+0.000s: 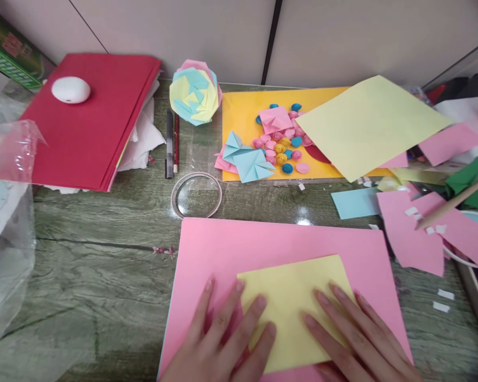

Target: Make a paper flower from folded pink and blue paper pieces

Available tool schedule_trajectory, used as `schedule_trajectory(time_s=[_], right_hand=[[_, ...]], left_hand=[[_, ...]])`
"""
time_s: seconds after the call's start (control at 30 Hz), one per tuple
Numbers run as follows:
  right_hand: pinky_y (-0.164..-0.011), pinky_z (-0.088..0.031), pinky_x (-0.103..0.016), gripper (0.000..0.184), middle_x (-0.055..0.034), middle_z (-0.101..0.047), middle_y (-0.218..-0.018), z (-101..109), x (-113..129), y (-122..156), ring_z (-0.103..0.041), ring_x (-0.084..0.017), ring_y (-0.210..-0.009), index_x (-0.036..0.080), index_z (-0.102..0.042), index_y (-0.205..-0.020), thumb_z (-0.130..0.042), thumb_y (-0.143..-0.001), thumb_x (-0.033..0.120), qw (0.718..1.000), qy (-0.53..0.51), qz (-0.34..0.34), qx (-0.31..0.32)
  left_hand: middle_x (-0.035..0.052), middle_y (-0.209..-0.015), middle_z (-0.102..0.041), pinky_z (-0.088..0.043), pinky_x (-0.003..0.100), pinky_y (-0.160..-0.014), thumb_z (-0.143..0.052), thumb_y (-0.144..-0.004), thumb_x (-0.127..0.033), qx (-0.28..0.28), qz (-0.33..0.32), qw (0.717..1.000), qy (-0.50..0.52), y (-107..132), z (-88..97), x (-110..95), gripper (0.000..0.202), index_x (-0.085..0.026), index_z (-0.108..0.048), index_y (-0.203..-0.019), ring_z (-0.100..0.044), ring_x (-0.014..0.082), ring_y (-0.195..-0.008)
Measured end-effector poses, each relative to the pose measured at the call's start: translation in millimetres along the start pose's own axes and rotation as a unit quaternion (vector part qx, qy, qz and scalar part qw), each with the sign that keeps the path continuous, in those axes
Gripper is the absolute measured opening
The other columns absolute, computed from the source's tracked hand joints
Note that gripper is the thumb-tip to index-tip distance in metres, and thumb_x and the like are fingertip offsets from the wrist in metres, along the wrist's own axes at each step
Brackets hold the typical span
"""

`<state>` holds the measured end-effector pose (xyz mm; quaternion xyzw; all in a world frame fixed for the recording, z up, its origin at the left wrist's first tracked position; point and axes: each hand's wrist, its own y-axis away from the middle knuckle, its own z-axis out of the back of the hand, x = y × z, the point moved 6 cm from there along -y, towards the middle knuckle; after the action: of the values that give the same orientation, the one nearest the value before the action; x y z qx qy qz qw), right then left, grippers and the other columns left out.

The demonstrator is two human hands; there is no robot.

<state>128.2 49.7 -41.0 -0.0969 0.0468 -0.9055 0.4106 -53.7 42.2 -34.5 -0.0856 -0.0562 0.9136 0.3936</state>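
A yellow sheet of paper (pixel 295 313) lies on a larger pink sheet (pixel 279 239) at the table's near edge. My left hand (pixel 231 339) rests with spread fingers over the yellow paper's left edge, some fingertips on the pink sheet. Over the yellow sheet's right side lies my right hand (pixel 358 334), fingers stretched out flat. Its thumb is mostly hidden. Just beyond the pink sheet is a roll of narrow tape (pixel 176 197).
A folded paper ball (pixel 195 94) stands at the back. Paper rosettes and folded pieces lie on an orange sheet (pixel 239 111), partly under another yellow sheet (pixel 372 127). Red paper (pixel 87 138) carries a white case (pixel 70 89). Pink scraps (pixel 414 233) lie right, clear plastic (pixel 11 254) left.
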Motion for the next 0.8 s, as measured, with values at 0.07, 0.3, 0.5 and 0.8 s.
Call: schedule_trajectory(time_s=[0.07,0.3,0.5,0.8], right_hand=[[-0.105,-0.028,-0.049,0.049,-0.0095,-0.052,-0.128,0.4,-0.2,-0.8,-0.039,-0.032,-0.123,0.02,-0.052,-0.123,-0.059,-0.076,0.035,1.0,0.0,-0.003,0.0],[-0.106,-0.028,-0.047,0.046,-0.0074,-0.054,-0.126,2.3,-0.3,-3.0,-0.04,-0.029,-0.124,0.023,-0.053,-0.121,-0.058,-0.077,0.034,1.0,0.0,-0.013,0.003],[-0.105,-0.029,-0.048,0.049,-0.0087,-0.052,-0.128,1.1,0.0,-0.2,-0.041,-0.03,-0.122,0.022,-0.051,-0.124,-0.058,-0.077,0.034,1.0,0.001,-0.01,0.002],[-0.103,-0.031,-0.049,0.048,-0.011,-0.047,-0.132,-2.9,-1.0,2.7,-0.042,-0.033,-0.121,0.02,-0.049,-0.125,-0.055,-0.079,0.03,1.0,-0.003,0.005,-0.009]], left_hand=[[0.009,-0.138,-0.04,-0.016,0.068,-0.098,-0.055,-0.077,-0.047,-0.004,0.0,1.0,0.002,-0.4,0.8,0.2,0.045,-0.026,-0.054,-0.117,-0.035,0.0394,-0.124],[0.0088,-0.135,-0.043,-0.016,0.069,-0.097,-0.056,-0.076,-0.047,-0.007,0.001,1.0,0.005,-0.2,0.1,-0.8,0.046,-0.025,-0.055,-0.116,-0.033,0.0408,-0.124],[0.0096,-0.141,-0.034,-0.016,0.07,-0.096,-0.053,-0.078,-0.048,0.006,0.003,1.0,-0.003,0.5,0.3,-1.2,0.046,-0.026,-0.053,-0.119,-0.033,0.0399,-0.125],[0.0102,-0.138,-0.039,-0.016,0.07,-0.096,-0.054,-0.078,-0.047,0.011,0.001,1.0,-0.009,1.5,-0.4,-1.5,0.048,-0.025,-0.051,-0.121,-0.036,0.0387,-0.123]])
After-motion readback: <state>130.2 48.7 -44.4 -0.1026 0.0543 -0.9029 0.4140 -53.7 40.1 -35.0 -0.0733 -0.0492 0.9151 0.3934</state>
